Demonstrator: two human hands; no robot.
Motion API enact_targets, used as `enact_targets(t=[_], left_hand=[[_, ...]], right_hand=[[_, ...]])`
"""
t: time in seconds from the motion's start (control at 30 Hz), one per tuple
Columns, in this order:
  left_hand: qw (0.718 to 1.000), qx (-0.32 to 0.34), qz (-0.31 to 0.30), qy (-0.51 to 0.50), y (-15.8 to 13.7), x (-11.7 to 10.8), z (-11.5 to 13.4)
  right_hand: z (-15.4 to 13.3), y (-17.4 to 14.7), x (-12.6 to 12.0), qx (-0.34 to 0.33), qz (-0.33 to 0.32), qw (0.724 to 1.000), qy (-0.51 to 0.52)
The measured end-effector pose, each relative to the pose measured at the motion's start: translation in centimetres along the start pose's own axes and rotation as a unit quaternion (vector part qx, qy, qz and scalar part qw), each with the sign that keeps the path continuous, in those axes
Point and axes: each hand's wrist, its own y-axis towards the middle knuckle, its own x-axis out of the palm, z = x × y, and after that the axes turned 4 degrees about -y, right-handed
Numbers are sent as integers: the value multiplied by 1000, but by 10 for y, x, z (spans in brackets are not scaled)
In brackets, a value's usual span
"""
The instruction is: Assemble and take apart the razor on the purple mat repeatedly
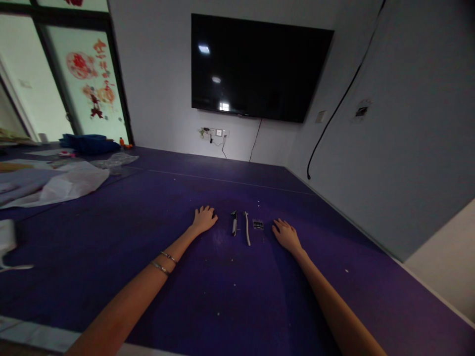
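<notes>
On the purple tabletop [178, 291] my left hand [204, 219] lies flat with its fingers spread, holding nothing. My right hand [285, 234] rests palm down on the other side, its fingers apart and empty. Between the hands, three small things lie in a row. Nearest my left hand is a razor [234, 224] with a black and pale handle. Beside it is a slim white toothbrush [247, 230]. A small clear packet with dark pieces inside [258, 224] lies closest to my right hand; its contents are too small to name. Neither hand touches these things.
White plastic sheeting [79, 180] and a dark blue cloth bundle [89, 143] lie at the far left. A white object [7, 240] sits at the left edge. A television [260, 69] hangs on the wall, and a black cable [339, 106] dangles at the right.
</notes>
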Motion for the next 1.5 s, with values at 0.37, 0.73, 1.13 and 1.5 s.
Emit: enact_targets(t=[0.37,0.73,1.13,1.5], left_hand=[[996,25,-54,-64,11,2,62],[996,-24,-65,-63,16,15,86],[949,-97,-76,-290,27,-2,74],[731,-227,-191,-615,26,-14,40]], right_hand=[[-2,-2,-2,3,8,1000,5],[-2,-2,-4,-1,15,1000,11],[-1,-2,-2,-2,21,1000,12],[0,1,1,2,14,1000,20]])
